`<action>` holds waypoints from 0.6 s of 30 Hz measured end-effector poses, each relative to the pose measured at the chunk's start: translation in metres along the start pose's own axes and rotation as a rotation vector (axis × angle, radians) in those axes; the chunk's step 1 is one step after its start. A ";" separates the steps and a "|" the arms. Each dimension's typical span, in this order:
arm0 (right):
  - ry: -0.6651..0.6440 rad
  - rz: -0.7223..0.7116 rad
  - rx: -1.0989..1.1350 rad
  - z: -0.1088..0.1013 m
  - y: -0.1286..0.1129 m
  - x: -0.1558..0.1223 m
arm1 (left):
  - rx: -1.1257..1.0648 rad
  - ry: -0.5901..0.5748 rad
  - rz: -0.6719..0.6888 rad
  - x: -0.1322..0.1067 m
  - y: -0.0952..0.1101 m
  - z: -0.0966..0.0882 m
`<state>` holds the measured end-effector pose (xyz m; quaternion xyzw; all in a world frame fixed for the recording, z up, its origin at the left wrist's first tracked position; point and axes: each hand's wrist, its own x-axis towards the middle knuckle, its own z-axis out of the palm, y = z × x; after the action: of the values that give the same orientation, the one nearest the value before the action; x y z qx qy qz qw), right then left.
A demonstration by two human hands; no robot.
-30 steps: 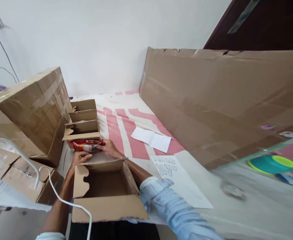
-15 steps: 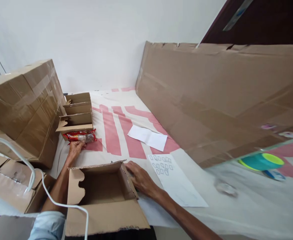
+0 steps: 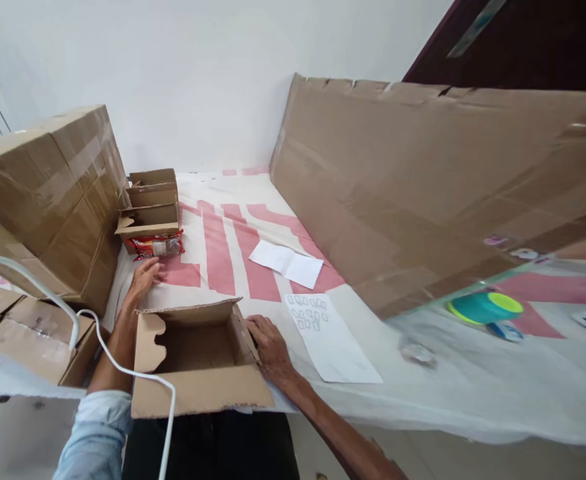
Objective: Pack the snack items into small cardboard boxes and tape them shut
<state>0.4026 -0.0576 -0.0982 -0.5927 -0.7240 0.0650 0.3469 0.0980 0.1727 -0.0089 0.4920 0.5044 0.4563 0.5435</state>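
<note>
My left hand [image 3: 144, 278] rests on the cloth with its fingers loosely apart. It lies just in front of a red packet [image 3: 157, 245] with a clear window and is apart from it. That packet leans against the front of a row of small open cardboard boxes [image 3: 153, 230]. Close to me stands an open cardboard box [image 3: 200, 393], its notched flap at the left and its inside bare. Against its right side, my right hand [image 3: 269, 343] has its fingers curled together. Something dark shows under them, too hidden to name.
A large taped carton [image 3: 47, 200] stands left, with a white cable [image 3: 117, 363] in front. Right are a folded paper [image 3: 287, 263], a sheet with drawn shapes [image 3: 333, 343], a big cardboard panel [image 3: 423, 187], a teal and yellow round object [image 3: 485, 307] and a clear crumpled item [image 3: 417, 352].
My left hand has let go of the red packet and drawn back toward me. The packet now leans on the small box. My right hand stays beside the near box; the view has shifted.
</note>
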 end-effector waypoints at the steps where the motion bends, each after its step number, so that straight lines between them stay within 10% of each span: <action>1: 0.005 -0.001 -0.009 0.000 0.000 -0.001 | -0.024 -0.008 0.010 -0.017 -0.001 -0.008; 10: 0.004 0.012 -0.073 0.004 0.005 -0.005 | -0.296 -0.240 0.082 -0.177 -0.049 -0.076; 18: 0.012 0.040 -0.094 0.008 0.008 -0.007 | 0.043 -0.435 0.095 -0.230 -0.022 -0.064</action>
<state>0.4047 -0.0590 -0.1114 -0.6230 -0.7122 0.0344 0.3216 0.0171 -0.0531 -0.0084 0.6134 0.3611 0.3540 0.6067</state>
